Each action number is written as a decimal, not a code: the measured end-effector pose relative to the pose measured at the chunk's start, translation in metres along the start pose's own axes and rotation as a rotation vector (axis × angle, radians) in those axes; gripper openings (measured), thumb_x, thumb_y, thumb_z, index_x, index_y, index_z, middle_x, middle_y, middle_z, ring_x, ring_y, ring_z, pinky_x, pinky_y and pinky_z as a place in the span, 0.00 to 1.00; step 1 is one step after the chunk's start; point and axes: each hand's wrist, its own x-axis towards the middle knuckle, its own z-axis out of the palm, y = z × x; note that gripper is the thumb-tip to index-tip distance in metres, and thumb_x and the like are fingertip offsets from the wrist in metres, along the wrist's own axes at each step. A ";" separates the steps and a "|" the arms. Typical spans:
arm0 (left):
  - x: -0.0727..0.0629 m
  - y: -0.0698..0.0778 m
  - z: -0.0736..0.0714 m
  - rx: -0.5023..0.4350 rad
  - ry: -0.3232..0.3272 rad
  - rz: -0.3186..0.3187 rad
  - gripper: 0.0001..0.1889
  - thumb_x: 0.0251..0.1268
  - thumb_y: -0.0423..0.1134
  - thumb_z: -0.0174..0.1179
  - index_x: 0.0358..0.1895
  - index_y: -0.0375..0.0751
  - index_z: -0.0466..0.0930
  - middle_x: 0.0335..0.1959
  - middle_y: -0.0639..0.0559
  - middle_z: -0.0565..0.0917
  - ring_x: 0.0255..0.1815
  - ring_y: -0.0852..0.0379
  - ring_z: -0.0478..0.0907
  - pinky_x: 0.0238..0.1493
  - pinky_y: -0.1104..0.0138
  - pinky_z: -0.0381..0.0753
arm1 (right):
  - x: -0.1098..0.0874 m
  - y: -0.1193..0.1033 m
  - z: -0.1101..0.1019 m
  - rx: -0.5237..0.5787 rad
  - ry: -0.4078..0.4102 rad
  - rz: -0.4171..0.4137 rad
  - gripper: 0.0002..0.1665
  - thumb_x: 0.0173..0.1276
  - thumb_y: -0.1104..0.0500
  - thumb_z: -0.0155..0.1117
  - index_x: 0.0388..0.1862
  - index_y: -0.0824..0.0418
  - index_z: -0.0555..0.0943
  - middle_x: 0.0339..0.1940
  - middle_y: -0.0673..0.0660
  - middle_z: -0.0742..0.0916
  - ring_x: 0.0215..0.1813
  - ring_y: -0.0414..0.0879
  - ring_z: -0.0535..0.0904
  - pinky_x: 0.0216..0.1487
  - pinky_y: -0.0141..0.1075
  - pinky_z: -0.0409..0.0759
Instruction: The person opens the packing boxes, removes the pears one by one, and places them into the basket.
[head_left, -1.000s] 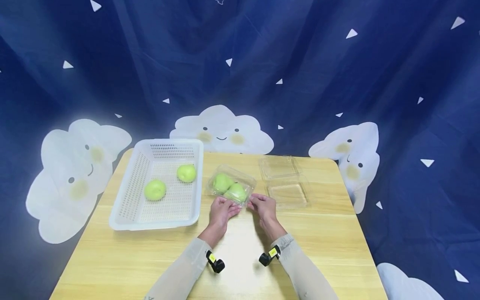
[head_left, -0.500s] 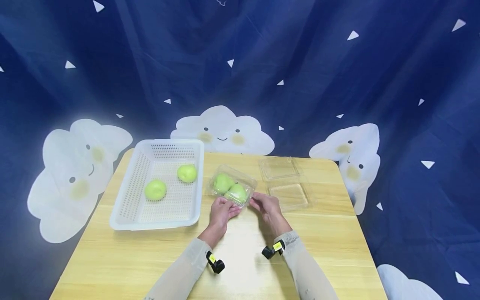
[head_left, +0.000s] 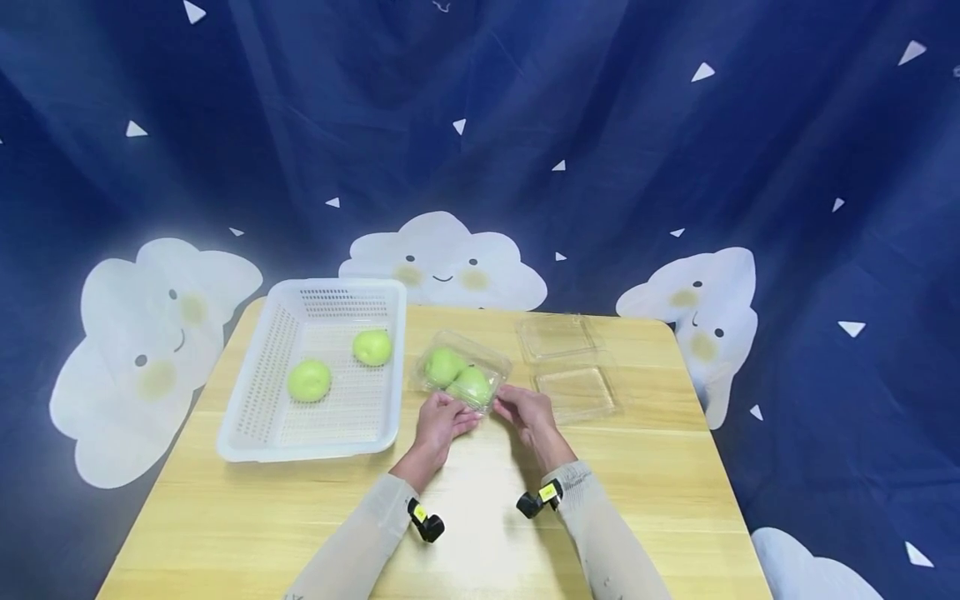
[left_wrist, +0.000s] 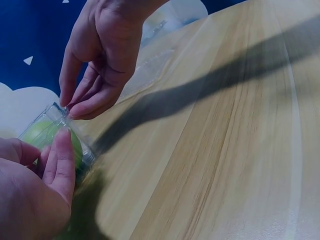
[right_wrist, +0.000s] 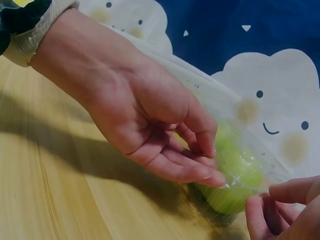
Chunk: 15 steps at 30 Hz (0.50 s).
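Note:
In the head view, a clear plastic clamshell box (head_left: 491,358) sits mid-table at an angle, with two green apples (head_left: 444,366) inside. My left hand (head_left: 438,423) pinches its near edge between thumb and fingers. At the near right corner, my right hand (head_left: 527,412) pinches the rim with thumb and fingertips. The left wrist view has the left hand (left_wrist: 37,187) low, beside the box, and the right hand (left_wrist: 102,60) above it. In the right wrist view the right hand (right_wrist: 295,210) is cut off at the edge, while the left hand (right_wrist: 145,110) crosses the middle.
A white perforated basket (head_left: 243,375) holding two more green apples (head_left: 309,381) stands to the left. To the right of the hands lies an open clear plastic box (head_left: 577,392). A blue curtain (head_left: 480,100) with clouds hangs behind the wooden table (head_left: 660,500).
My right wrist has shifted slightly, with its fingers staying at the box's corner. The left hand, the box and the apples keep their places.

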 end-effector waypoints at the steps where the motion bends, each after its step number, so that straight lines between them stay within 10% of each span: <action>1: 0.000 0.000 0.000 0.001 -0.003 -0.002 0.05 0.72 0.27 0.55 0.43 0.35 0.68 0.36 0.42 0.86 0.37 0.52 0.91 0.51 0.56 0.92 | 0.000 0.001 0.000 -0.001 0.001 -0.003 0.20 0.65 0.74 0.69 0.56 0.78 0.81 0.28 0.58 0.91 0.29 0.44 0.89 0.38 0.31 0.91; 15: 0.000 0.002 -0.004 0.003 -0.020 -0.019 0.04 0.73 0.26 0.55 0.44 0.33 0.69 0.41 0.36 0.86 0.38 0.52 0.91 0.52 0.56 0.92 | -0.005 0.000 0.003 -0.092 -0.019 -0.008 0.21 0.70 0.69 0.66 0.59 0.79 0.79 0.30 0.59 0.92 0.28 0.41 0.89 0.40 0.30 0.91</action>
